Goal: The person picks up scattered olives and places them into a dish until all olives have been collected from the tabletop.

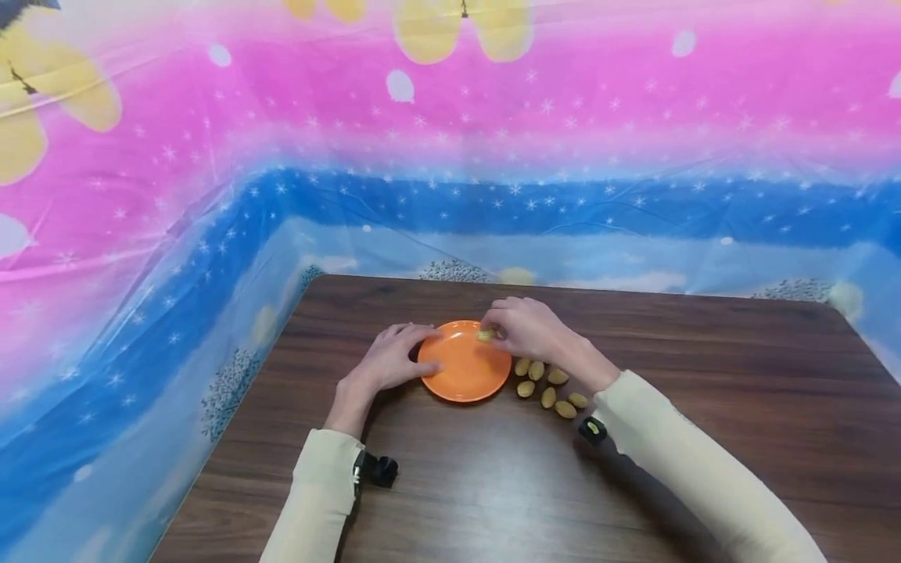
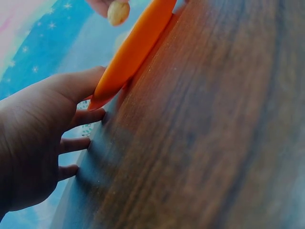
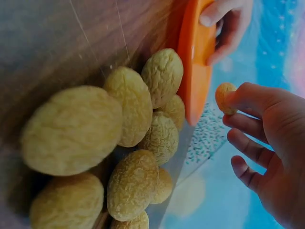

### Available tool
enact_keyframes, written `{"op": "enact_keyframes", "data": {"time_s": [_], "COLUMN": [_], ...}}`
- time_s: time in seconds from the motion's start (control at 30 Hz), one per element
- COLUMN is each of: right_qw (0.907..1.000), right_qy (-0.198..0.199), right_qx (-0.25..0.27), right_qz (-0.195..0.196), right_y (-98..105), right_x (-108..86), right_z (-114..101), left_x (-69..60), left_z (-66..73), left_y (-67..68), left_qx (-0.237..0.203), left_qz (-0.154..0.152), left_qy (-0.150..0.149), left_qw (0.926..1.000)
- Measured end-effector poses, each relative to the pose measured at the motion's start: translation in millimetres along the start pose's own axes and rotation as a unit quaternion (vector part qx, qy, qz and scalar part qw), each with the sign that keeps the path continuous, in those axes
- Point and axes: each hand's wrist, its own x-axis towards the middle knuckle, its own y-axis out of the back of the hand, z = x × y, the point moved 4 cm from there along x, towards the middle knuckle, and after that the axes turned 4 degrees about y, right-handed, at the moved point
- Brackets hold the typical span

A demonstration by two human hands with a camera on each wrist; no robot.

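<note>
The nut (image 3: 224, 97) is pinched over the plate (image 1: 464, 379) by the right hand (image 1: 528, 327); the plate appears touched by the left hand (image 1: 383, 360), spread loosely. Were the pinch loosened, the nut could be dropped and, being rounded, rolled away. Its oval body is coloured yellowish tan.

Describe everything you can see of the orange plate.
The orange plate is round and shallow, with a raised rim and glossy surface, perhaps plastic. It sits face up on the brown table, its visible surface bare. The left hand touches its left rim; the right hand partly hides its far right edge.
</note>
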Motion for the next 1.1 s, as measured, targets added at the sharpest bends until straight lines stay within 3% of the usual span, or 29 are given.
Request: {"op": "enact_keyframes", "data": {"time_s": [0.33,0.5,0.77,0.97,1.1], "right_qw": [0.9987,0.9980,0.9978,0.9964,0.9965], "right_qy": [-0.010,-0.006,0.037,0.024,0.017], "right_qx": [0.014,0.014,0.031,0.030,0.031], "right_qz": [-0.047,-0.062,-0.047,-0.076,-0.075], "right_y": [-13,-23,-30,-27,-21], "right_x": [26.4,28.1,32.9,33.2,27.6], "right_z": [1,5,8,10,11], "left_x": [1.6,2.7,1.4,2.4,2.9], "left_z": [-1.9,-0.5,-1.6,-3.0,-2.9], "left_y": [0.9,-1.2,-0.2,-1.1,-2.5], "left_qx": [0.000,-0.002,-0.002,-0.002,-0.002], "left_qz": [0.008,-0.002,0.003,-0.004,0.000], "left_qy": [0.005,0.000,0.009,0.004,0.004], "left_qw": [1.0000,1.0000,1.0000,1.0000,1.0000]}}
